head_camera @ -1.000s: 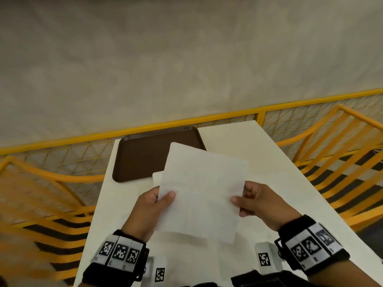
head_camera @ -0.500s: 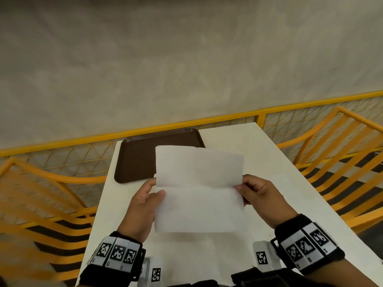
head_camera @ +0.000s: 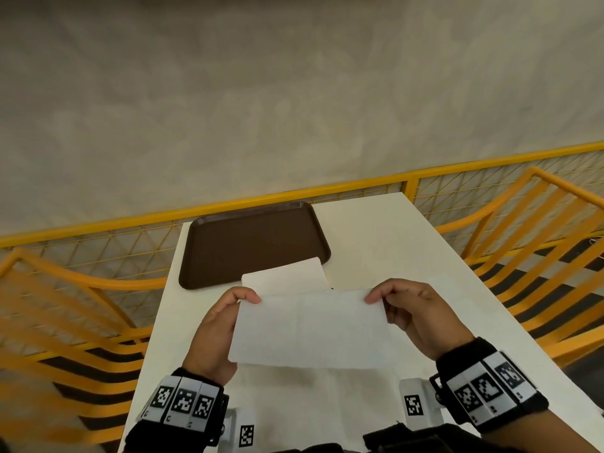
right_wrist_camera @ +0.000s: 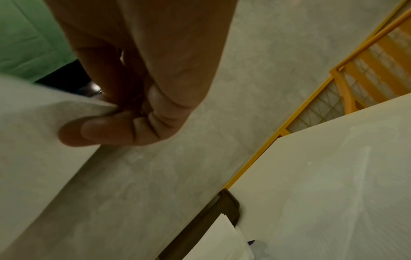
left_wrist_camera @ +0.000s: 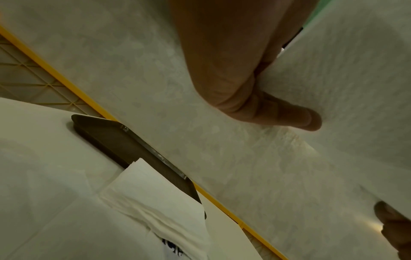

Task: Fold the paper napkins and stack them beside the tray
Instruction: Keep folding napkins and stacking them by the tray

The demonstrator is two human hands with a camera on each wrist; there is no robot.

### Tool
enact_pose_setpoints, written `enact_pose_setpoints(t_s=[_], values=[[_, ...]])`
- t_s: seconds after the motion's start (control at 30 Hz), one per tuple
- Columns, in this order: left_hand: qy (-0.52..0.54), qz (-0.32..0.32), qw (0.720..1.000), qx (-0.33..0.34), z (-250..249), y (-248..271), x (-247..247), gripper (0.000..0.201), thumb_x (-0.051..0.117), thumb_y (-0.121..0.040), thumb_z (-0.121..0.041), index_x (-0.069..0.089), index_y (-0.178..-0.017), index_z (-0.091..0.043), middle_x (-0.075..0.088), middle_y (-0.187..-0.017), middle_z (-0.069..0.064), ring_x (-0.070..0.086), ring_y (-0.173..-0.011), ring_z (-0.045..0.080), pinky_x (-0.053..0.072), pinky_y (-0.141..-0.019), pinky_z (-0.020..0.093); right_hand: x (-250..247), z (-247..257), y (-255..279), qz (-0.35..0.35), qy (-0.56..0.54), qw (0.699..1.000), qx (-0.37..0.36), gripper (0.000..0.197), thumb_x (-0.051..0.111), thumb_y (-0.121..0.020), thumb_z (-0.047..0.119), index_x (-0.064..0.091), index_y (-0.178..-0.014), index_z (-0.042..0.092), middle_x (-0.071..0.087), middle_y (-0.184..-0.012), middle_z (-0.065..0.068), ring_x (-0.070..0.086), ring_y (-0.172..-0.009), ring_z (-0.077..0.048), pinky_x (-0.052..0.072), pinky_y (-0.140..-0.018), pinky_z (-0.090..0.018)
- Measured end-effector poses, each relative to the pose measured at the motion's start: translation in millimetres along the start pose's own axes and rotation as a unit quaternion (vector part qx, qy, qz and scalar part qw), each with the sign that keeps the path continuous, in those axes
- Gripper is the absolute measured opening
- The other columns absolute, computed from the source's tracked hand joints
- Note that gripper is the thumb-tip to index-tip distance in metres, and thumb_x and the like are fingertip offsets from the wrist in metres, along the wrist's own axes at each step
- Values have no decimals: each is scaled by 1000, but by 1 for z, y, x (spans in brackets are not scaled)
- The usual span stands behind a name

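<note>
I hold a white paper napkin [head_camera: 310,328] folded in half above the white table [head_camera: 385,243]. My left hand [head_camera: 225,318] pinches its upper left corner; my right hand [head_camera: 408,308] pinches its upper right corner. In the left wrist view the left hand [left_wrist_camera: 262,98] pinches the napkin [left_wrist_camera: 360,88] between thumb and fingers. In the right wrist view the right hand [right_wrist_camera: 124,116] pinches the napkin [right_wrist_camera: 33,140] the same way. A brown tray [head_camera: 251,240] lies at the table's far left. A small pile of napkins [head_camera: 284,276] lies beside the tray's near edge, overlapping its corner.
Yellow railing [head_camera: 294,197] runs behind the table, and yellow slatted chairs stand to the left [head_camera: 65,308] and right [head_camera: 539,243]. A grey wall fills the background. Wristbands with black-and-white markers [head_camera: 183,403] are on both wrists. More white paper lies on the table under the held napkin.
The napkin's upper half has come down toward me, so the sheet is now folded in half. Both hands shifted up to pinch the top corners and lowered the napkin slightly.
</note>
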State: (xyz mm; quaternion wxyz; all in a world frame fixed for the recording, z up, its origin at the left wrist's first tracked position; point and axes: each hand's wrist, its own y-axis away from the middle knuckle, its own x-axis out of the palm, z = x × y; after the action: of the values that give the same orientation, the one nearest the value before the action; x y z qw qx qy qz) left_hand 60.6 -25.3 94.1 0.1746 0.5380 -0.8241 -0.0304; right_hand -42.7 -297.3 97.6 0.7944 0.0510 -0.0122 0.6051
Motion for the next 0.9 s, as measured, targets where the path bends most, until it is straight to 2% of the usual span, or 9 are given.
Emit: enact_pose_setpoints(t_s=[0.13,0.17,0.23,0.33,0.43,0.5,0.63,0.8,0.9], values=[[10,14,1000,-20,8,-3,-2,15,43,-96,-25,57,-94,-18,63,-92,16,59,-80,32,50,-56,33,4,-8,-1,-23,64,998,3,17,61,-89,1,70,-76,7,58,-66,-5,48,-58,-14,39,-53,-18],[-2,13,1000,-10,11,-4,-3,6,51,-94,-20,57,-95,-19,64,-95,17,61,-82,34,52,-59,35,4,-12,-3,-30,98,995,2,14,67,-86,4,70,-75,12,53,-66,-6,45,-58,-16,38,-55,-20],[-71,1,997,30,24,-10,-7,23,59,-88,1,64,-90,-21,70,-100,14,65,-90,36,56,-69,41,4,-22,-6,-44,146,988,4,13,73,-82,9,69,-75,19,45,-66,-6,40,-59,-18,36,-58,-24],[-237,-14,970,52,42,-18,-13,36,62,-86,4,74,-79,-29,73,-99,-4,65,-93,34,56,-85,46,5,-35,-12,-67,176,982,19,15,72,-83,9,68,-76,22,46,-68,-2,44,-57,-15,39,-57,-23],[-316,-35,946,57,55,-31,-20,36,62,-87,-1,72,-94,-36,69,-107,-15,64,-101,13,53,-95,40,7,-48,-16,-72,190,978,45,13,68,-85,4,68,-82,16,58,-72,-2,58,-59,-15,52,-59,-26],[-343,-45,936,69,59,-42,-24,40,60,-88,-1,65,-106,-37,61,-116,-18,59,-110,10,48,-101,37,7,-55,-17,-66,190,977,66,13,66,-85,3,68,-86,15,65,-75,-3,64,-60,-17,53,-61,-28],[-347,-89,930,84,59,-76,-31,49,55,-85,5,59,-113,-35,57,-122,-9,54,-115,16,43,-106,39,3,-67,-20,-67,189,975,95,10,65,-86,8,68,-89,17,67,-74,3,71,-70,-21,54,-63,-27],[-304,-134,942,46,58,-131,-38,54,50,-83,11,57,-116,-31,54,-127,-1,53,-117,22,44,-105,37,-7,-81,-22,-63,223,965,121,9,64,-87,11,67,-87,19,65,-64,10,70,-67,-15,51,-60,-22],[-304,-149,941,19,66,-155,-41,55,50,-81,12,58,-115,-30,55,-126,0,53,-117,22,43,-106,41,-14,-89,-23,-54,231,962,138,10,63,-87,11,66,-85,20,66,-68,5,69,-65,-12,51,-61,-23]])
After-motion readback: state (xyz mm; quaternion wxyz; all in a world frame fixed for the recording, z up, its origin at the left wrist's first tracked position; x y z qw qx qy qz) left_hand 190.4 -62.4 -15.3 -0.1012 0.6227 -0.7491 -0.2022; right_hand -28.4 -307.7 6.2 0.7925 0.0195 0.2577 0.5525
